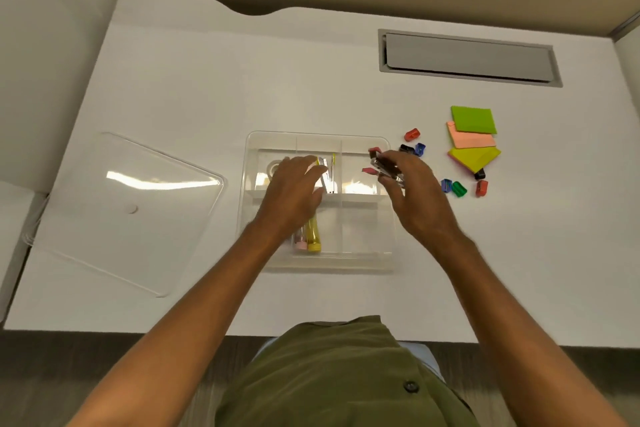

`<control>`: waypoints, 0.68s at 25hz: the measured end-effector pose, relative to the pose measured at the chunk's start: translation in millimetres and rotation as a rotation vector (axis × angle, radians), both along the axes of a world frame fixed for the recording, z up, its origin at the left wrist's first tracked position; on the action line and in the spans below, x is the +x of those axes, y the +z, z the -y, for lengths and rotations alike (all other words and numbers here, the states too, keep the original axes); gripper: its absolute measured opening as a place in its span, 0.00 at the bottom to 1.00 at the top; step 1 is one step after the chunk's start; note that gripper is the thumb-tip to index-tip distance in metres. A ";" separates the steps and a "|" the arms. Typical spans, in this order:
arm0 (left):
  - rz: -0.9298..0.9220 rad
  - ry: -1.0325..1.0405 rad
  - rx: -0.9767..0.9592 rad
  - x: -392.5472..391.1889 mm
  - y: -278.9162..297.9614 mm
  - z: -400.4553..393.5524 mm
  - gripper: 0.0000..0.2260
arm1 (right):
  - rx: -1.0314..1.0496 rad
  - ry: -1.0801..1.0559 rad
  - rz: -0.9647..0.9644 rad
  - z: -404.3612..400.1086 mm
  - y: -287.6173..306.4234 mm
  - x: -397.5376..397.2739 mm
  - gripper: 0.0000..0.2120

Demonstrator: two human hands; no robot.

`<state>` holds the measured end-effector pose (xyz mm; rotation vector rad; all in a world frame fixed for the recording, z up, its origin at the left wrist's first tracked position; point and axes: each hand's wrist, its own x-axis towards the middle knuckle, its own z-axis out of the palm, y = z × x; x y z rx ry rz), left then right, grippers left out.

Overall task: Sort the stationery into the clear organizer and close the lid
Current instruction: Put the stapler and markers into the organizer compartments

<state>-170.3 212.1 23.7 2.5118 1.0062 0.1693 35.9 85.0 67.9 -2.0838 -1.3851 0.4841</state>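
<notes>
Both hands over organizer [388,253]: left hand [294,194] loose, right hand [412,191] gripping clips [386,168]; sticky notes [472,139], more clips [459,188] still out, lid [121,208] off.

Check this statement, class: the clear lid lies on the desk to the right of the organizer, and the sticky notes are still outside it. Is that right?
Not quite. The head view shows the lid lying on the desk to the left of the organizer, not the right. The rest holds: the sticky notes are still outside it, on the right.
</notes>
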 end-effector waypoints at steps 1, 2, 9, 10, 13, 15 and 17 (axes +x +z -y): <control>-0.048 0.029 0.067 -11.7 -4.1 1.7 0.20 | -0.013 0.085 0.070 -14.7 1.9 -7.5 0.18; -0.088 0.091 0.100 -23.3 -9.3 2.7 0.21 | -0.027 0.171 0.150 -30.3 2.5 -15.0 0.18; -0.039 0.435 -0.058 -61.0 -34.4 3.8 0.30 | -0.198 0.708 0.711 -105.3 -32.9 -32.6 0.19; -0.013 0.442 -0.064 -61.3 -35.6 4.0 0.30 | -0.209 0.752 0.722 -109.9 -39.0 -33.2 0.19; 0.021 0.458 -0.072 -63.9 -38.8 2.8 0.28 | -0.227 0.828 0.726 -120.5 -54.5 -43.6 0.20; 0.017 0.459 -0.072 -62.8 -39.1 2.2 0.26 | -0.251 0.847 0.709 -123.1 -60.3 -47.8 0.21; 0.011 0.474 -0.073 -62.2 -37.6 1.9 0.25 | -0.258 0.854 0.665 -123.5 -62.7 -50.6 0.22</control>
